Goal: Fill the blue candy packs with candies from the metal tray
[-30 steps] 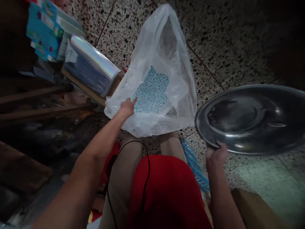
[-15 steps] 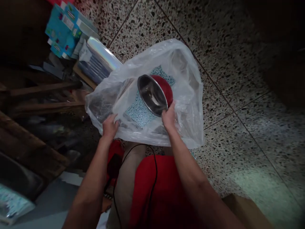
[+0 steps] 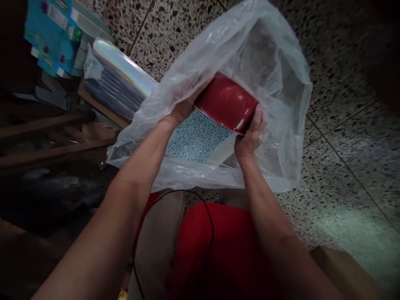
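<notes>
A large clear plastic bag [image 3: 275,83] stands open on the floor in front of my knees, holding a bed of small blue and white pellets [image 3: 196,139]. Both my hands are inside its mouth, gripping a red bowl [image 3: 228,102] turned mouth-down over the pellets. My left hand [image 3: 181,110] holds the bowl's left rim, partly hidden behind the bag's film. My right hand [image 3: 250,137] wraps its fingers round the bowl's right side.
Terrazzo floor [image 3: 343,137] lies to the right. At upper left stand a shiny foil roll [image 3: 121,68] on a board and blue printed boxes [image 3: 50,29]. Dark wooden planks [image 3: 46,125] lie at left. A cardboard box corner [image 3: 343,271] shows lower right.
The bowl has gone deeper into the bag and turned mouth-down, its red outside now facing me. My left hand left the bag's edge and took the bowl's rim.
</notes>
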`<state>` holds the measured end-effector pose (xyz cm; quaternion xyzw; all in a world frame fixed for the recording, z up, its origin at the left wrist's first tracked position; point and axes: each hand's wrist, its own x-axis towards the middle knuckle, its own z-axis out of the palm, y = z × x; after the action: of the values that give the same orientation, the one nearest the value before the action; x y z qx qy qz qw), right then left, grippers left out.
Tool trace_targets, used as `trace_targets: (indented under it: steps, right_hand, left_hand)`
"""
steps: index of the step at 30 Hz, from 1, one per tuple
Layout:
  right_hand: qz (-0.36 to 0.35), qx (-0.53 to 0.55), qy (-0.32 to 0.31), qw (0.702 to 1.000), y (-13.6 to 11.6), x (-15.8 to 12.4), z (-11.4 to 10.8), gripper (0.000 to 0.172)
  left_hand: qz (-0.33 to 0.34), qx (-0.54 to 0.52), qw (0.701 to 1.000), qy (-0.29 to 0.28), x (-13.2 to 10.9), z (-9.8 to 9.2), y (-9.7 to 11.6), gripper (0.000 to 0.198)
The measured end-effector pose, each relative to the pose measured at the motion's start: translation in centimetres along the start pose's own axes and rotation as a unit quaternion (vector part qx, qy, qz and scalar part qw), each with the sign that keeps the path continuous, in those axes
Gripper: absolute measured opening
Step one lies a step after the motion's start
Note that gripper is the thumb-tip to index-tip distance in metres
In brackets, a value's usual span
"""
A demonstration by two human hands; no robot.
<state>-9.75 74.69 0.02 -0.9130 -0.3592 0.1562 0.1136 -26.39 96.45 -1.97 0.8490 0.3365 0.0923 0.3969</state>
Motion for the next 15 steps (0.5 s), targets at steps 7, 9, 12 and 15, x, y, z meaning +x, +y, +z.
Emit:
trace_targets:
  steps: [7, 9, 12, 15]
  right_hand:
    - [0.103, 0.002, -0.054, 0.993, -0.9, -3.0, 9.4, 0.067]
    - [0.120, -0.006, -0.073, 0.990, -0.7, -3.7, 11.0, 0.070]
    - [0.088, -0.001, -0.102, 0.991, -0.1, -3.9, 11.6, 0.074]
    - [0.052, 0.019, -0.159, 0.986, 0.3, -3.5, 11.4, 0.077]
  left_hand:
    - [0.088, -0.047, 0.995, 0.007, 0.5, 6.1, -8.9, 0.047]
    - [0.078, -0.046, 0.996, -0.004, -0.4, 7.1, -10.4, 0.048]
    - [-0.011, -0.058, 0.998, -0.027, -2.9, 7.9, -11.1, 0.052]
    - [-0.070, -0.064, 0.995, -0.033, -6.0, 8.6, -11.7, 0.054]
